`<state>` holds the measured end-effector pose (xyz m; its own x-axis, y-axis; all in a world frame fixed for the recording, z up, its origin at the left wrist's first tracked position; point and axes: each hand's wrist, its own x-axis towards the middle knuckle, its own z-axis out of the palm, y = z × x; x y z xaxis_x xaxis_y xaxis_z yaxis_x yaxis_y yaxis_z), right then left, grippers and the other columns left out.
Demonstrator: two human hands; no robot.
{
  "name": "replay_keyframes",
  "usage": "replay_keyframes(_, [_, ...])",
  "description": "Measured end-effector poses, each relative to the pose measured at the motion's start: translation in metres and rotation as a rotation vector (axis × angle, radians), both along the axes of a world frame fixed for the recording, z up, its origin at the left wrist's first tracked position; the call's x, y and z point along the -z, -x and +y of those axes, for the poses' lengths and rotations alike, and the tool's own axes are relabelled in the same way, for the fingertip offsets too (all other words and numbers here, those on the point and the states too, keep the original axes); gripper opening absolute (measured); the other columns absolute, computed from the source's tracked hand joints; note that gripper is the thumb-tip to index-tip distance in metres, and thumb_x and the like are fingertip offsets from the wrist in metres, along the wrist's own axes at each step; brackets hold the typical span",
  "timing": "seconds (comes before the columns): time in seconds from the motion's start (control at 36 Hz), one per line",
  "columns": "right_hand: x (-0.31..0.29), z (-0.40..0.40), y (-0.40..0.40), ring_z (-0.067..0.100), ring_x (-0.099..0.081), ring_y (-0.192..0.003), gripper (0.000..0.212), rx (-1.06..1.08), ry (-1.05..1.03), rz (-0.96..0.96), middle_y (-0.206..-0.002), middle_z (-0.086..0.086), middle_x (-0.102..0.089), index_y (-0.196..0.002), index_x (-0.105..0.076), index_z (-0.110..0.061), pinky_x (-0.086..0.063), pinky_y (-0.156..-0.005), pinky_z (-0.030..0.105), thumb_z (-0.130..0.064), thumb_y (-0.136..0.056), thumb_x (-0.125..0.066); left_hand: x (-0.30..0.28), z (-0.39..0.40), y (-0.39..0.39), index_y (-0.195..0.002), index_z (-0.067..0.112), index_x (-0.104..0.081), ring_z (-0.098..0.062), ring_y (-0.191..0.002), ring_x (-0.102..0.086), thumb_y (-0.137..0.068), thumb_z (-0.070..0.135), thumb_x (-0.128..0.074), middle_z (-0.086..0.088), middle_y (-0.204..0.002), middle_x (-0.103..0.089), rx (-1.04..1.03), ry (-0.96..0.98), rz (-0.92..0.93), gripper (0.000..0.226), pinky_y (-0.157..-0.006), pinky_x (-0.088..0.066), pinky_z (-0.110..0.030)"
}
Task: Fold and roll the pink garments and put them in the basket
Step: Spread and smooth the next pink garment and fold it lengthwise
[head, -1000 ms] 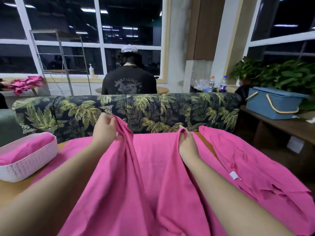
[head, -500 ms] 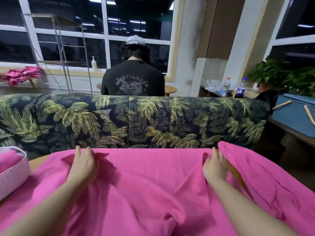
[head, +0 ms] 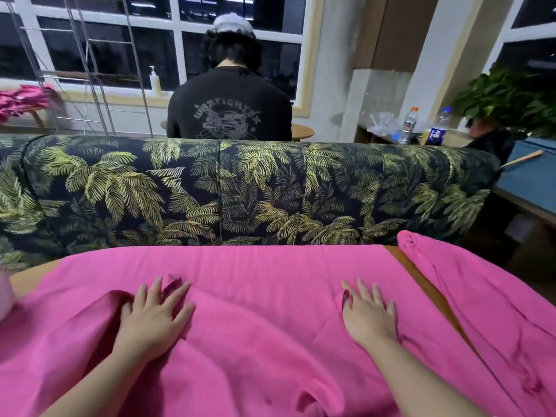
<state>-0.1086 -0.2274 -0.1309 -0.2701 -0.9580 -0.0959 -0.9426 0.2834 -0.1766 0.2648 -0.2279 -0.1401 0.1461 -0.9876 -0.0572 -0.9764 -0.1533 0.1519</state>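
- Head view: pink garment (head: 270, 296) spread flat over most of the table (head: 28, 276), far hem running along the table's far edge.
- Left hand (head: 152, 316) lies palm down on the cloth toward the left side, fingers straight and spread; a small raised fold pokes up between the fingers, nothing gripped.
- Right hand (head: 368, 316) also flat on the cloth toward the right side, fingers extended, nothing gripped. Both look to be smoothing it out.
- Second pink garment (head: 481, 311) lies at the table's right edge, a strip of bare wood showing between it and the first one.
- Handling guess: thin soft fabric, light, no stiffness, wrinkles easily, will bunch and drag under the palms. Loose ridges sit near the near edge.
- Best hold is probably the far hem corners or a side edge, pinched, then folded over; press flat before rolling.
- Basket (head: 4, 293): only a blurred pale sliver at the table's left edge, contents not visible.
- Around: palm-print sofa back (head: 240, 191) just past the far edge, a person in a dark shirt (head: 230, 109) seated behind it facing away, bottles (head: 421, 126) and a plant (head: 511, 97) far right, more pink cloth (head: 21, 99) far left.
- Nothing stands on the spread garment; the second garment crowds the right side.
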Motion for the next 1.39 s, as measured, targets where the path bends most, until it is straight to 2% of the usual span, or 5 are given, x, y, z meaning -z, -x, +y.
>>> replay_keyframes(0.47, [-0.001, 0.079, 0.005, 0.022, 0.004, -0.149, 0.050, -0.008, -0.017, 0.039, -0.162, -0.008, 0.002, -0.151, -0.002, -0.045, -0.002, -0.119, 0.051, -0.043, -0.102, -0.013, -0.001, 0.079, 0.001, -0.147, 0.054, -0.008, -0.027, -0.147, -0.002, -0.093, 0.066, -0.025, -0.002, -0.161, -0.001, 0.037, 0.005, -0.019, 0.057, -0.115, -0.012, -0.048])
replay_keyframes(1.39, [-0.003, 0.217, 0.012, 0.022, 0.003, -0.149, 0.050, 0.031, -0.010, 0.010, -0.162, -0.008, 0.000, -0.151, -0.004, -0.045, -0.002, -0.119, 0.051, -0.040, -0.102, -0.015, 0.002, 0.202, 0.006, -0.146, 0.054, -0.010, -0.026, -0.147, -0.002, -0.093, 0.065, -0.027, 0.000, -0.161, -0.001, 0.069, 0.026, 0.017, 0.057, -0.116, -0.013, -0.049])
